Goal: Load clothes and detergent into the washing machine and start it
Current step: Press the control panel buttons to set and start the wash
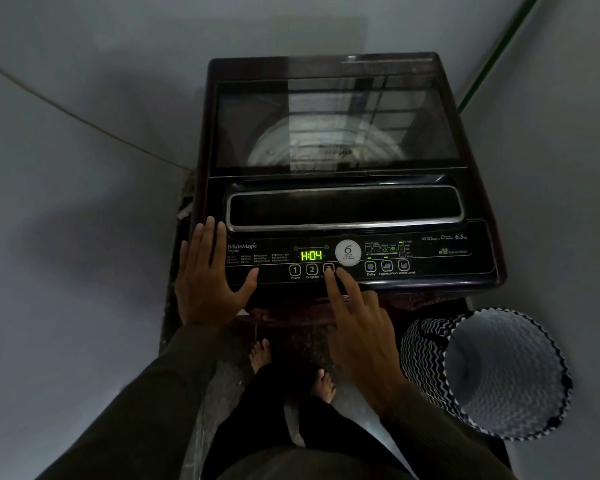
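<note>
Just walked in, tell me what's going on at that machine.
A person stands at a top-loading washing machine with its lid shut. The right hand presses its index finger on the third button; the left hand rests flat on the panel's corner. The display reads H:04. A zigzag basket lies alongside.

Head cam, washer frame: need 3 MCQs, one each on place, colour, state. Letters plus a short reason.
1. Where is the laundry basket?
A. on the lid
B. on the floor to the machine's right
C. behind the machine

2. What colour are the display digits?
A. red
B. blue
C. green

3. How is the washing machine lid?
A. closed
B. propped open
C. removed

Answers:
1 B: it stands on the floor by the machine's front right corner.
2 C: the readout glows green.
3 A: the glass lid lies flat over the drum, while the right hand fingers the third button and the left hand lies flat on the panel's left edge.
</note>
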Motion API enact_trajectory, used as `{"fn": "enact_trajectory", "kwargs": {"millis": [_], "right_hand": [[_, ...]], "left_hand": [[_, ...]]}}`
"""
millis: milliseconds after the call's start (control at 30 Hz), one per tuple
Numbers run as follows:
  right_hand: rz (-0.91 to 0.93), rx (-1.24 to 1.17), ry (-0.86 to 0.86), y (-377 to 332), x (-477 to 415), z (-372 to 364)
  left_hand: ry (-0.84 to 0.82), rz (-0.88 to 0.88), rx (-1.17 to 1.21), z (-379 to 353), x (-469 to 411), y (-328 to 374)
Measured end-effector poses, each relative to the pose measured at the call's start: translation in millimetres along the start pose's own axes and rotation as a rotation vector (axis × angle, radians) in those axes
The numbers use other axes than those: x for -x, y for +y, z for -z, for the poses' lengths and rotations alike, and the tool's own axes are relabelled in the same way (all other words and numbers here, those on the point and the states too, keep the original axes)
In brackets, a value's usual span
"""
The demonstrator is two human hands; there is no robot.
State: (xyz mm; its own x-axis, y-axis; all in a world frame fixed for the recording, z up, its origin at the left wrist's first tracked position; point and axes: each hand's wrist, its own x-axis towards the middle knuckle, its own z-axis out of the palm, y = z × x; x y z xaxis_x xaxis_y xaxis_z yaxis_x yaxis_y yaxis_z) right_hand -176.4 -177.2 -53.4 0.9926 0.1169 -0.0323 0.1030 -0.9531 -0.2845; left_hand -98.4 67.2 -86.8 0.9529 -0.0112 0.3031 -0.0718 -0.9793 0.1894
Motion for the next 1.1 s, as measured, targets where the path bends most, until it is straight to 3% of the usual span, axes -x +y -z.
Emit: {"fn": "enact_trajectory", "kwargs": {"millis": [533, 1100], "right_hand": [[-0.018, -0.055, 0.040, -6.5, -2.5, -1.8], [0.039, -0.003, 0.121, 2.5, -13.1, 3.7]], "left_hand": [[0.001, -0.008, 0.010, -0.9, 0.5, -1.7], [-0.100, -0.021, 0.022, 5.3, -1.4, -3.2]]}}
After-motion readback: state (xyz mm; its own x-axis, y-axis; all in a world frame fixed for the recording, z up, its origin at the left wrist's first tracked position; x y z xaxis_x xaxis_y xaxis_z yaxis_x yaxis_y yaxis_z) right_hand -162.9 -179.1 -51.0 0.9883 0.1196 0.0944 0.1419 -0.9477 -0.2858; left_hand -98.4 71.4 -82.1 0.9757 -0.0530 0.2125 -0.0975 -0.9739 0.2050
